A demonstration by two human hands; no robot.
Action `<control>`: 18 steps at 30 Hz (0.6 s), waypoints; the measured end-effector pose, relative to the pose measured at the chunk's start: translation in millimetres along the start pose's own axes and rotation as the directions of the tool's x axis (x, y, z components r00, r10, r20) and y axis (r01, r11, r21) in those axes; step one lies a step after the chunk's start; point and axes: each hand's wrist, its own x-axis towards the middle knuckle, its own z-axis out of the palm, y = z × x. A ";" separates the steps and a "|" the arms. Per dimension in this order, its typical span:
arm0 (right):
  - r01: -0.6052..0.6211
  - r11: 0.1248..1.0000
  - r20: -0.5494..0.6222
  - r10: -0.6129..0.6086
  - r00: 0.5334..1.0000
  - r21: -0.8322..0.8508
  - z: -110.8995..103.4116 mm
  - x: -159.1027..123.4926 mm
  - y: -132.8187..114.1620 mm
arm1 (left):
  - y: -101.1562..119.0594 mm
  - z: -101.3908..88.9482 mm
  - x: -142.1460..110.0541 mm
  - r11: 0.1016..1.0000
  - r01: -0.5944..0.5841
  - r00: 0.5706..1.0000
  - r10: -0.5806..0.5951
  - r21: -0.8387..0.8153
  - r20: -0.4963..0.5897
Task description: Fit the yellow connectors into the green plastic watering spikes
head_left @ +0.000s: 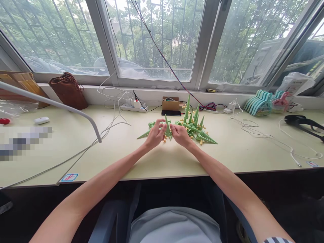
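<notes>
Between my two hands a green watering spike (168,129) stands with its pointed tip up. My left hand (156,134) pinches it from the left side. The fingers of my right hand (180,135) are closed against its right side, partly hiding it. To the right lies a pile of more green watering spikes (206,137) with small yellow valves; several spikes stand point up at the back of it. Another green spike (143,134) pokes out to the left behind my left hand.
Behind the pile are a black phone (171,113) and an open cardboard box (168,104). A power strip (134,107) with cables sits by the window ledge. A white curved lamp arm (86,116) crosses the left side. Hangers (259,104) and black straps (301,122) lie right.
</notes>
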 end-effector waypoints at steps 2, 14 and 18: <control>0.011 1.000 0.004 -0.011 1.000 0.004 -0.4 -0.6 -1.0 | -0.3 -0.5 0.9 0.998 0.056 0.998 -0.056 -0.002 -0.005; 0.031 0.999 0.022 -0.032 0.999 0.035 -0.4 -2.7 -2.5 | 5.1 -2.9 2.8 0.849 0.433 0.896 -0.370 -0.303 0.246; 0.033 0.998 0.019 -0.034 0.999 0.048 -1.0 -3.1 -2.4 | 0.7 -3.8 4.3 0.807 0.480 0.871 -0.394 -0.342 0.293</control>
